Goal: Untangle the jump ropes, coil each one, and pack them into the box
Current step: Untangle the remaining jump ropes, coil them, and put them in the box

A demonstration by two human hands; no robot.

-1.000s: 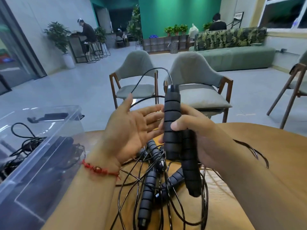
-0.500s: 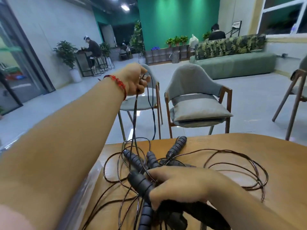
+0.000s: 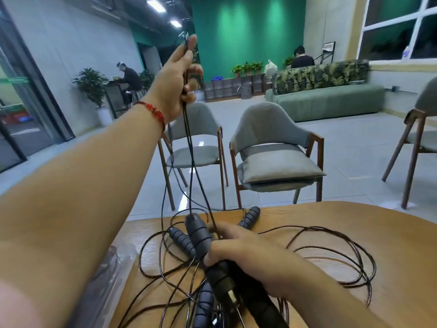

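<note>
Left fingers (image 3: 190, 87) are curled tight round a bundle of thin black cord (image 3: 192, 147), with the index finger stretched up along it. Your left hand (image 3: 176, 76) is raised high, out past the table's far edge.

Right fingers (image 3: 214, 255) wrap what looks like two black foam handles (image 3: 199, 235), thumb on top. Your right hand (image 3: 238, 253) sits low over the table (image 3: 369, 216).

The strands run near-straight from the handle ends up to your left hand.

Step, my read: untangling, separating one rope from the pile. It's early: nothing coiled, nothing packed that I can see.

The other ropes are on the wood:
- Loose handles (image 3: 180, 240) lie touching or just beside your right hand.
- Wide slack loops (image 3: 312, 227) spread out to the right.
- At least one strand from the lifted bundle drops back into the pile. I can't tell if it's knotted or just draped.

Next move, my read: pin the handles where they are. Work the left hand up until the strands hang free of the pile, then start wrapping a coil. If you yank, you'll likely drag the other handles along.

Box: only a clear plastic edge (image 3: 118, 263) shows at the table's left. It's probably the box, but I can't confirm.
</note>
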